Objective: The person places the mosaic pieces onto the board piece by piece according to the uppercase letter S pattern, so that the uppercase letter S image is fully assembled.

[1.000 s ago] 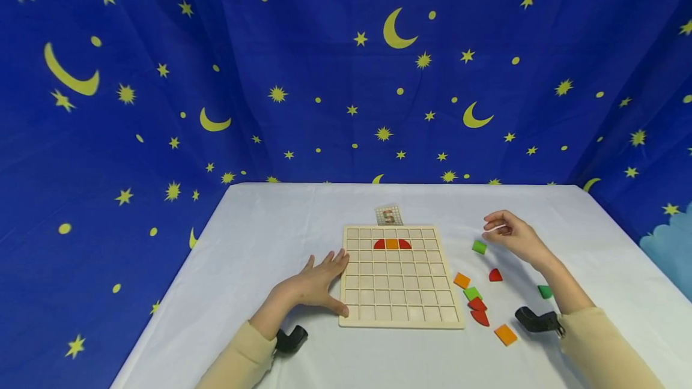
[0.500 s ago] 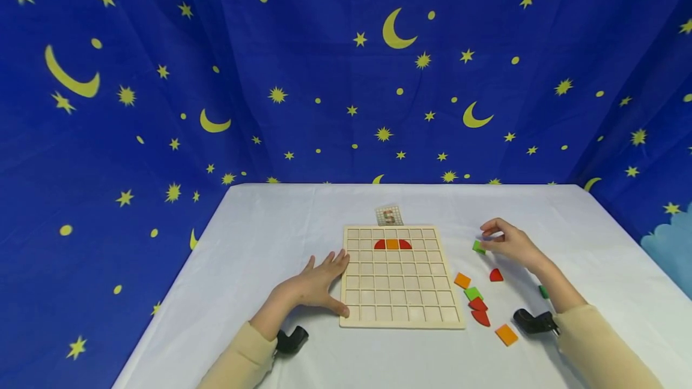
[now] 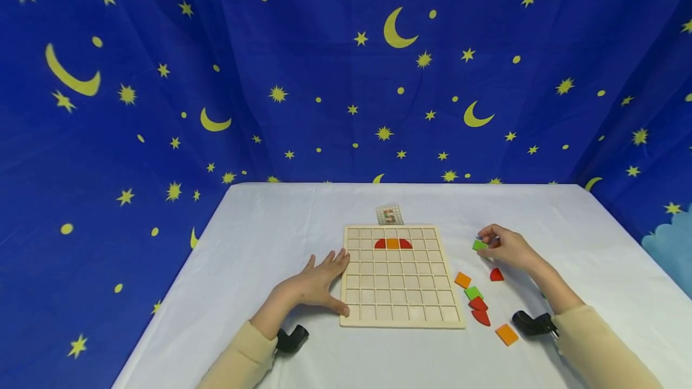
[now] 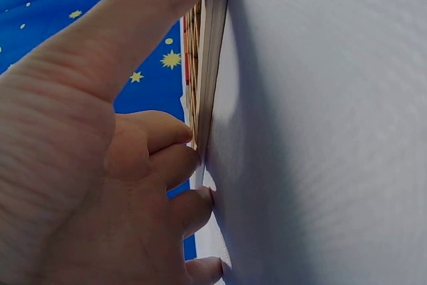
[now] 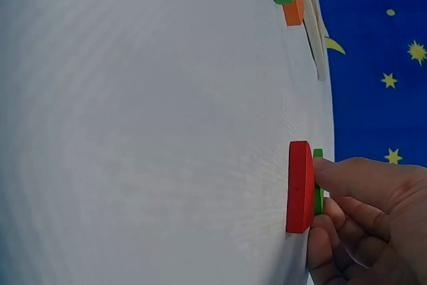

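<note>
A wooden grid board [image 3: 402, 281] lies on the table; two red quarter-round tiles flank an orange square tile [image 3: 393, 244] in its second row. My left hand [image 3: 316, 284] rests at the board's left edge, fingers spread, thumb on the near corner. To the right of the board, my right hand [image 3: 510, 248] pinches a light green square tile [image 3: 479, 245] between thumb and fingers. In the right wrist view that green tile [image 5: 318, 195] is partly hidden behind a red quarter-round tile [image 5: 300, 188], which lies on the table in front of the hand.
Between board and right arm lie loose tiles: an orange square [image 3: 462, 280], a light green square [image 3: 473, 293], red quarter-rounds [image 3: 480, 317] and another orange square [image 3: 507, 335]. A small pattern card [image 3: 389, 215] lies behind the board. A starry blue curtain [image 3: 346, 77] hangs behind the table.
My right hand has come down and closed its thumb and fingers on the light green tile. The forearm now covers most of the dark green tile. My left hand has stayed put.
</note>
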The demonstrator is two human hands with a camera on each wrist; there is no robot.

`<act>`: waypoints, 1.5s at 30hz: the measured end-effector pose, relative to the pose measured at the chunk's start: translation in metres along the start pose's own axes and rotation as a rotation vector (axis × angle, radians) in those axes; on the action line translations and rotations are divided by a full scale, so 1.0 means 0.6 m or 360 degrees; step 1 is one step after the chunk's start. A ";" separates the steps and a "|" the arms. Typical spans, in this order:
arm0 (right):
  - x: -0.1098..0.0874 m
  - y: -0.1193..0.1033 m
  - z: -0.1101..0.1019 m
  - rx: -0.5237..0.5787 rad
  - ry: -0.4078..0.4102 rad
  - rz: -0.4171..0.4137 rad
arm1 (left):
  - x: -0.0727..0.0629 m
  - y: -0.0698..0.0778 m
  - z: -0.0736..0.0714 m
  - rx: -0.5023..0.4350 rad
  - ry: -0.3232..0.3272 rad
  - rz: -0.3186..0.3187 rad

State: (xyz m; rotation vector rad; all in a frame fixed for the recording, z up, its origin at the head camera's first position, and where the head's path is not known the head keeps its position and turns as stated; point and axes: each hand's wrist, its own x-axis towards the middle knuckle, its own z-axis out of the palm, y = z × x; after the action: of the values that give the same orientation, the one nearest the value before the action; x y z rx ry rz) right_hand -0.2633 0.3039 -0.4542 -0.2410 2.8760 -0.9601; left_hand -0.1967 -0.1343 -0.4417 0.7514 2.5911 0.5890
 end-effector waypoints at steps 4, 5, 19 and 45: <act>0.001 0.000 0.003 -0.0037 0.0027 -0.0047 | 0.000 0.001 0.000 -0.0008 0.0002 -0.0002; 0.001 0.000 0.003 -0.0041 0.0034 -0.0052 | 0.000 0.001 0.000 -0.0008 0.0001 -0.0004; -0.001 -0.021 -0.029 -0.0005 0.0124 -0.0066 | -0.002 0.000 0.000 0.0000 0.0008 0.0003; 0.004 -0.101 -0.041 0.0104 0.0122 -0.0312 | 0.001 0.000 0.000 -0.0007 0.0004 -0.0019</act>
State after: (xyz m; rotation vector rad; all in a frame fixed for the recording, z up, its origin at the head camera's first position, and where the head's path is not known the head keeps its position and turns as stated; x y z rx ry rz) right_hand -0.2620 0.2704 -0.3981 -0.4986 2.9255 -1.1165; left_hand -0.1971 -0.1340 -0.4420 0.7340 2.5940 0.5925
